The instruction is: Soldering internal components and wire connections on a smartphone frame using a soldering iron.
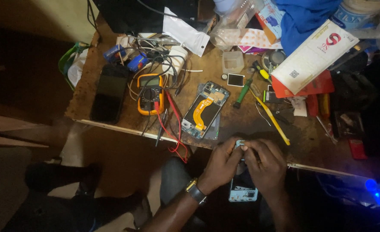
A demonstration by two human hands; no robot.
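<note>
Both hands meet over the near edge of the table (250, 129), closed on a light blue phone (242, 189) that hangs below the edge over the person's lap. Left hand (222, 165), with a watch (195, 191) on its wrist, pinches the top end of the phone from the left; right hand (265, 165) grips the same end from the right, fingertips touching the left hand's. Whatever small part sits between the fingertips is too hidden to tell.

Taking this phone as the landmark: just beyond it and to the left, on the table, lies an opened phone (206, 111) with its back off and an orange ribbon cable showing. Farther left of that sits an orange multimeter (150, 93), its red and black leads trailing over the table edge. Left again lies a dark phone (109, 92), face up. Beyond the held phone and slightly right, a yellow stick-like tool (272, 119) lies at a slant, with a green-handled screwdriver (243, 93) near its far end and a small clear plastic box (233, 61) farther off. To the far right lie a white paper box (313, 56) on red card and a blue cloth (303, 19).
</note>
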